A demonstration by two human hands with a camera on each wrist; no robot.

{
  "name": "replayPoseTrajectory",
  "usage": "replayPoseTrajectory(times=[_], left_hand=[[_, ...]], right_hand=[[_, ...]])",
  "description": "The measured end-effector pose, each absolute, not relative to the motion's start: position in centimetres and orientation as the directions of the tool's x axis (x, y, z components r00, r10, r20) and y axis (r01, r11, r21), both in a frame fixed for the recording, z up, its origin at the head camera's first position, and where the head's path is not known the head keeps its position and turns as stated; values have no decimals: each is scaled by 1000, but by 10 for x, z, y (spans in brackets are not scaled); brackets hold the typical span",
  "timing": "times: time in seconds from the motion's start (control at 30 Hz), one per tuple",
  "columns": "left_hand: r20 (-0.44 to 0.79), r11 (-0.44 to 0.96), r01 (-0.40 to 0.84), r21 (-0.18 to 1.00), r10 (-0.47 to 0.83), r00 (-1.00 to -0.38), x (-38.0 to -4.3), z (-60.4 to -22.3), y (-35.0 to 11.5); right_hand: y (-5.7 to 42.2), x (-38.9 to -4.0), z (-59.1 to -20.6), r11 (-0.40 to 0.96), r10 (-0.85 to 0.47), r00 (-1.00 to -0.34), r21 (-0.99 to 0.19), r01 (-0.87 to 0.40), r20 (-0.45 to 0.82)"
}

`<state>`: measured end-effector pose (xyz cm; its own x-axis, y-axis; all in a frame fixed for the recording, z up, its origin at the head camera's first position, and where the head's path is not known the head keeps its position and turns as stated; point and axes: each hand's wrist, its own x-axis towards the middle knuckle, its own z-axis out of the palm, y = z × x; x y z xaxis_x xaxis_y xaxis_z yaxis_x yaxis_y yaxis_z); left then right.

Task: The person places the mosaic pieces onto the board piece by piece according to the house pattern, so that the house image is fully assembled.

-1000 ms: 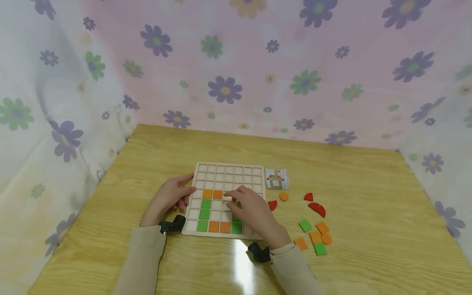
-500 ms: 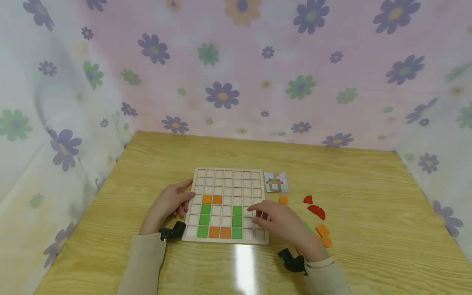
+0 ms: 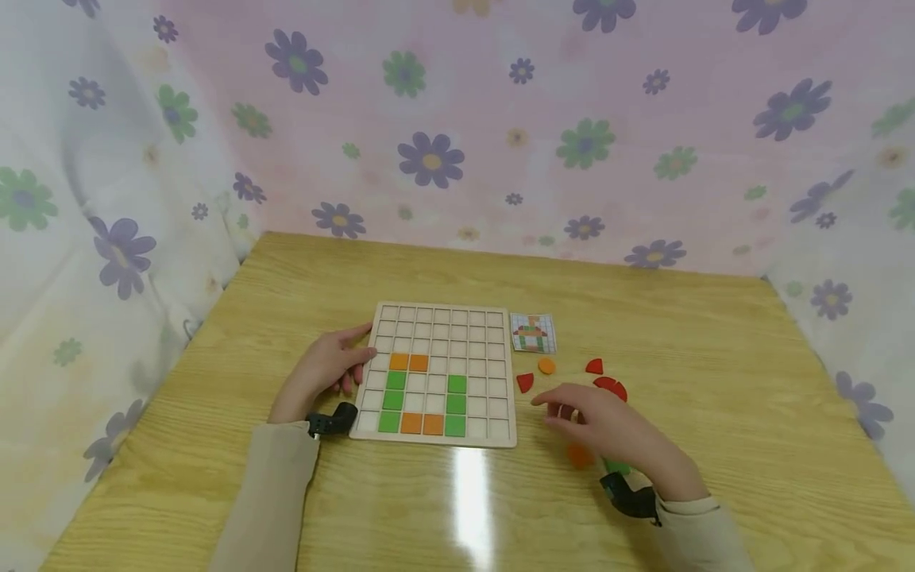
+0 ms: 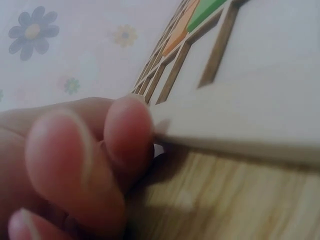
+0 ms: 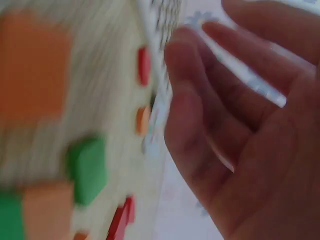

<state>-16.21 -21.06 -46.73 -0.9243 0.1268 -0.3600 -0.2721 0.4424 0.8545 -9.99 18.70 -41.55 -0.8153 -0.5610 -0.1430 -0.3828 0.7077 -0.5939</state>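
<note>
In the head view a wooden grid board [image 3: 436, 310] lies on the table, with green square tiles [image 3: 395, 400] and orange square tiles [image 3: 422, 423] set in some of its cells. My left hand [image 3: 325, 369] rests against the board's left edge, its thumb touching the rim. The left wrist view shows a fingertip [image 4: 129, 127] at the board's side. To the right of the board my right hand [image 3: 608, 425] hovers above loose pieces, fingers loosely bent, with nothing seen between them. It partly hides the orange and green tiles below. A green tile [image 5: 89, 169] shows in the right wrist view.
A small pattern card [image 3: 533, 333] lies at the board's right side. Near it are an orange disc [image 3: 546, 366], a red quarter-circle piece [image 3: 525, 382] and more red pieces [image 3: 595, 366]. Floral cloth [image 3: 486, 183] hangs around the table.
My right hand has moved from above the board rightwards to the loose pieces, carrying nothing visible. The left hand stays at the board's edge. The tiles on the board look the same.
</note>
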Motion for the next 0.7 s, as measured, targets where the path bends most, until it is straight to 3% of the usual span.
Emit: replayPoseTrajectory(times=[0.2,0.4,0.7], left_hand=[[-356,418,-278,865,119,-927,-162,-467,-211],[-371,480,-278,832,111,-922,-162,-465,-214],[-358,476,-268,838,107,-928,-162,-468,-209]], right_hand=[[211,-101,-422,682,-612,-754,-641,-351,-239],[218,-99,-434,666,-649,-709,-656,-355,-275],[219,-102,-431,740,-599,-737,-567,-361,-314]])
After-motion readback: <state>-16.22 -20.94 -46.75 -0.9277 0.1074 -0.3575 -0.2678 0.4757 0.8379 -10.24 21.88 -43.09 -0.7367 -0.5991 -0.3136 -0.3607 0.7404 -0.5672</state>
